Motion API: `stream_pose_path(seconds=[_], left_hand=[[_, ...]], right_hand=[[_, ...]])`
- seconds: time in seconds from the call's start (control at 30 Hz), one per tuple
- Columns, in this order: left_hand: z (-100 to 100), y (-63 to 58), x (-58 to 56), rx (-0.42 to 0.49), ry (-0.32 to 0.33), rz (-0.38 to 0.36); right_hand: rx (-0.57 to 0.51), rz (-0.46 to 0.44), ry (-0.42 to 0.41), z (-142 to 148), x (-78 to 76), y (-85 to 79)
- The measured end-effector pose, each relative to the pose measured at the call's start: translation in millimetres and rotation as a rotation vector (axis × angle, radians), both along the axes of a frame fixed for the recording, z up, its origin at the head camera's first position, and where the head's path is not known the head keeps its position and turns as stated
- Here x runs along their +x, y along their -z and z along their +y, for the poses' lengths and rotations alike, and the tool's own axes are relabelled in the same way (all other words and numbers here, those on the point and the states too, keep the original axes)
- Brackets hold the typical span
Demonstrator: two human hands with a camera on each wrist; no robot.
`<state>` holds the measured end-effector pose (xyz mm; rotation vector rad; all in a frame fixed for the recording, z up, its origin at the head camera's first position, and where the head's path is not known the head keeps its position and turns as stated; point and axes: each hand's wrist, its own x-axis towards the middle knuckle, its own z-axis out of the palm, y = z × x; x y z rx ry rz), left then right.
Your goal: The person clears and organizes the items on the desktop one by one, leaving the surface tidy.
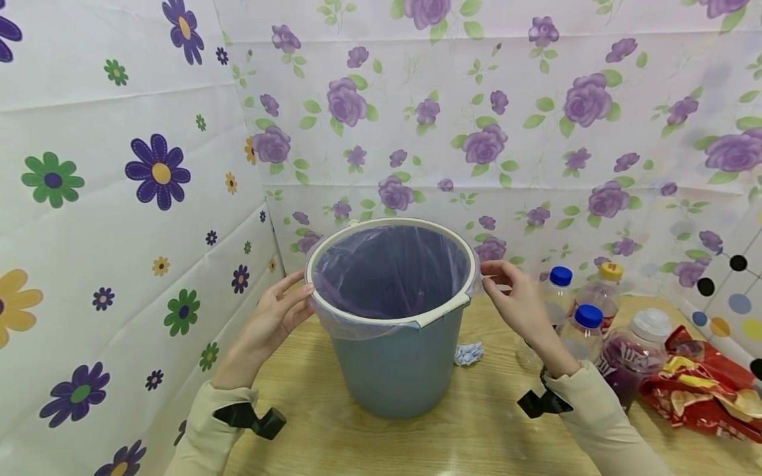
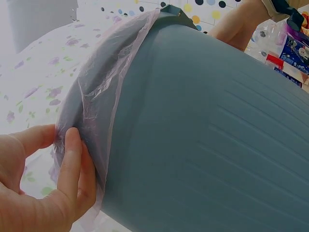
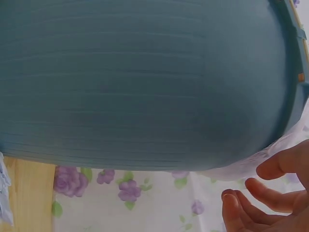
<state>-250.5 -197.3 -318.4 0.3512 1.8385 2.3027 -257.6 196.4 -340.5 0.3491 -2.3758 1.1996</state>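
A blue-grey trash bin (image 1: 395,370) stands upright with a cream rim ring (image 1: 393,220). A thin translucent pinkish bin liner (image 1: 357,324) lines it and folds over the rim at the front and sides. At the bin's left, my left hand (image 1: 270,324) pinches the folded liner (image 2: 104,82) at the rim, thumb on one side and fingers on the outside. My right hand (image 1: 518,304) is beside the right rim, its fingers loosely bent and spread in the right wrist view. Its thumb lies close to the liner's edge; whether they touch I cannot tell.
Right of the bin lies a crumpled paper piece (image 1: 469,354). Behind my right forearm are clear bottles with blue caps (image 1: 561,276), a yellow-capped bottle (image 1: 610,271), a white-lidded jar (image 1: 634,357) and red snack packaging (image 1: 702,390). Flowered sheets (image 1: 417,152) enclose the wooden table (image 1: 309,423).
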Motion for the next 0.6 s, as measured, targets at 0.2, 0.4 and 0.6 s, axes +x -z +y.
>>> stream_pose_path(seconds=[0.2,0.4,0.6], left_hand=[[0.1,0.9,-0.8,-0.005,0.000,0.000],[-0.1,1.0,-0.7,-0.015,-0.004,-0.007],[0.3,-1.3,0.7,-0.010,0.001,-0.003]], right_hand=[[0.020,-0.038,-0.011,-0.1,-2.0,4.7],[0.080,-0.133,-0.045,1.3,-0.6,9.7],[0.113,-0.195,-0.088,2.0,-1.7,15.8]])
